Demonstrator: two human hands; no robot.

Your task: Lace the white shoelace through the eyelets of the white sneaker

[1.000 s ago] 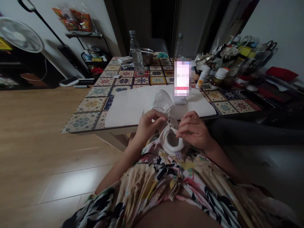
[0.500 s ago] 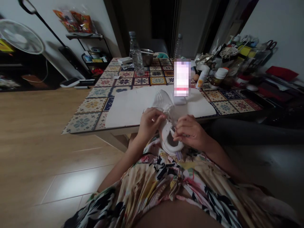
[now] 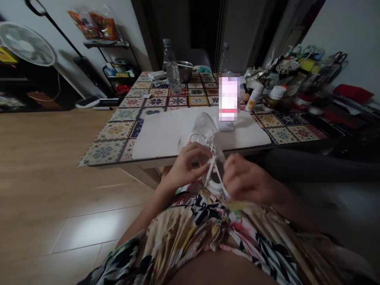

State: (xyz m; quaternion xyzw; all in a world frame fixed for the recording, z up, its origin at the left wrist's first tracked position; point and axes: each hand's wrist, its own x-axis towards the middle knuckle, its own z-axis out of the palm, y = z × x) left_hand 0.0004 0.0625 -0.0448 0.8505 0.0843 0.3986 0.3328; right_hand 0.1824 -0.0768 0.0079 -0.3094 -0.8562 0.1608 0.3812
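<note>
A white lace-up sneaker [image 3: 203, 122] leans between my lap and the table's front edge, toe toward the table and heel opening toward me. White shoelaces [image 3: 210, 172] cross over its opening. On the sneaker's left side, my left hand [image 3: 191, 164] is closed, with thumb and forefinger gripping around the lacing. To the right of the opening, my right hand [image 3: 247, 178] is a fist blurred by motion, with a lace running taut toward it. Its fingers hide the lace's end.
A white sheet [image 3: 160, 134] covers the near part of the patterned table [image 3: 103, 152]. On it stands a blurred-out phone [image 3: 228, 99] on a white stand [image 3: 225, 126]. Farther back are plastic bottles [image 3: 172, 73] and a metal pot [image 3: 184, 72]. Jars [image 3: 274, 98] and clutter crowd the right side.
My right hand has moved right and toward me, drawing a lace out from the sneaker. My left hand has shifted slightly down, and more of the lacing shows.
</note>
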